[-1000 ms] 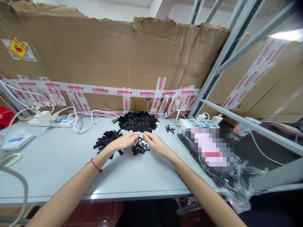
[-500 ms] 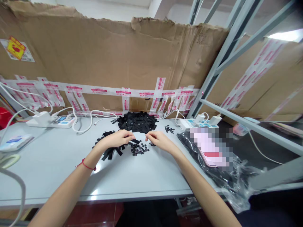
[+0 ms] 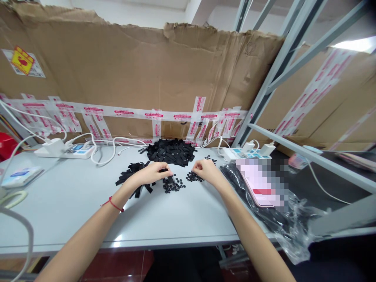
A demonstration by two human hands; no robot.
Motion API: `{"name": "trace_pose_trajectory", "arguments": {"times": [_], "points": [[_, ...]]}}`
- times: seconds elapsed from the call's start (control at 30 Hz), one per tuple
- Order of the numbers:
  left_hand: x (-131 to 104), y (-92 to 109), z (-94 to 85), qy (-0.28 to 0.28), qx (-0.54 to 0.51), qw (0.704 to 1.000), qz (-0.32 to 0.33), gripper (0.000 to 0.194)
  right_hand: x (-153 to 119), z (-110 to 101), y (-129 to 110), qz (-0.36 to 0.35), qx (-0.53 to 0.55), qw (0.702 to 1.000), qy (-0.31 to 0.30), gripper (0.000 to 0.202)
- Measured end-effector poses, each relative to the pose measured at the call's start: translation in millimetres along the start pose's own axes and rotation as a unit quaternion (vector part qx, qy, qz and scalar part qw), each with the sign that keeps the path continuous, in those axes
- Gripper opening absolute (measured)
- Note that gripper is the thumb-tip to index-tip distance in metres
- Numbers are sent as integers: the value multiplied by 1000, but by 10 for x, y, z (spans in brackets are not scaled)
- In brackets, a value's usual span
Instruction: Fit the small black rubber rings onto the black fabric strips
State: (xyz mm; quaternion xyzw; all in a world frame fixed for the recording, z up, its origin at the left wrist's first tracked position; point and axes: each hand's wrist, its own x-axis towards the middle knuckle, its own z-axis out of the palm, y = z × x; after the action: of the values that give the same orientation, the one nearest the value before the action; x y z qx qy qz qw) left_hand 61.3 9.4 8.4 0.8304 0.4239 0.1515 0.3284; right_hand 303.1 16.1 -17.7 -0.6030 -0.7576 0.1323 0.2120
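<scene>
My left hand (image 3: 155, 172) is closed in a pinch, with part of a black strip (image 3: 163, 170) showing between thumb and fingers. It hovers at the left of a scatter of small round black pieces (image 3: 175, 185), some with holes. My right hand (image 3: 206, 170) pinches at the edge of a second small cluster of black ring-like pieces (image 3: 192, 177); whatever is between its fingertips is too small to make out. Under and beside my left wrist lies a loose pile of black strips (image 3: 129, 173). A bigger heap of black strips (image 3: 170, 152) sits behind both hands.
More small black pieces (image 3: 210, 158) lie behind my right hand. Power strips (image 3: 63, 150) with white cables (image 3: 113, 150) run along the back. At right are a clear plastic bag (image 3: 293, 231), a pink phone-like item (image 3: 249, 176) and a metal frame (image 3: 264, 98). Cardboard (image 3: 132, 66) stands behind.
My right hand has moved right, from near the left hand to the second cluster of ring-like pieces. My left hand has shifted slightly right, and the strip no longer sticks out towards the right.
</scene>
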Motion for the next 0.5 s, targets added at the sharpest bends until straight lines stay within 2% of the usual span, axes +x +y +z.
{"name": "trace_pose_trajectory", "arguments": {"times": [0.17,0.23,0.33,0.4,0.5], "points": [[21,-29,51,-33,-45,998,7,36,-11,-10,23,15,38,999,-31,19],[26,-24,52,-40,-48,998,9,38,-2,-5,-3,0,17,1000,-12,22],[32,-6,49,-49,-57,997,1,42,48,62,-71,-58,-15,997,39,23],[33,6,42,-53,-69,996,-5,45,102,158,-117,-92,-35,993,71,21],[18,12,6,-38,-65,997,-8,44,192,337,-152,-116,-99,984,86,24]]}}
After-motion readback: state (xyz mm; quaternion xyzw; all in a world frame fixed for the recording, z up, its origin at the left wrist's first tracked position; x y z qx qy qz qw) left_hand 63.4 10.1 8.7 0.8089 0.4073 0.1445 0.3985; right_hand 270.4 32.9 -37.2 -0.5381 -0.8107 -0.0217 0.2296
